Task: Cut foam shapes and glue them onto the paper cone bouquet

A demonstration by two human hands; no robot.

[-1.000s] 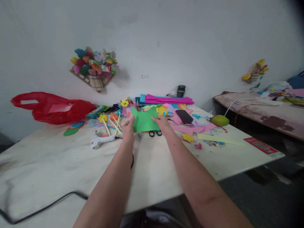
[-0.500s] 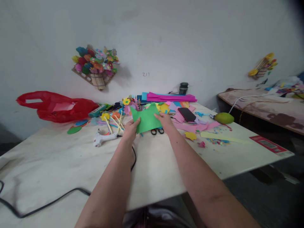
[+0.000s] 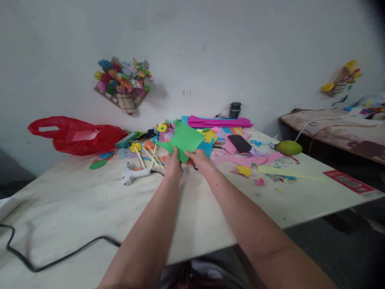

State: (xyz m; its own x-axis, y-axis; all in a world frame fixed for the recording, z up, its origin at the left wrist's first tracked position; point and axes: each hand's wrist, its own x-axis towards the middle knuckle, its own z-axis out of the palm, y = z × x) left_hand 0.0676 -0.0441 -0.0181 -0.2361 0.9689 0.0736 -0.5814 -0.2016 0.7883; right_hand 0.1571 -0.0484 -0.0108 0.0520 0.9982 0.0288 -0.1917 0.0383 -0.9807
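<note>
A sheet of green paper (image 3: 187,136) with an irregular cut outline is held up over the middle of the table. My left hand (image 3: 173,165) pinches its lower edge, thumb on the near face. Close beside it, my right hand (image 3: 199,159) grips the lower right edge between thumb and fingers. Scissors (image 3: 195,167) lie under the right hand, mostly hidden. To the left of my hands rests a white glue gun (image 3: 136,174) with a black cord. Pale yellow strips (image 3: 152,156) lie crossed just behind it.
A red plastic bag (image 3: 78,136) sits at the back left. Coloured paper scraps surround a dark phone (image 3: 240,143) on the right. A yellow-green rounded object (image 3: 288,147) lies near the right edge. A black cable (image 3: 60,257) crosses the front left.
The green paper has been turned, with one corner now pointing up. My hands have come closer together at its lower edge. The view has shifted slightly.
</note>
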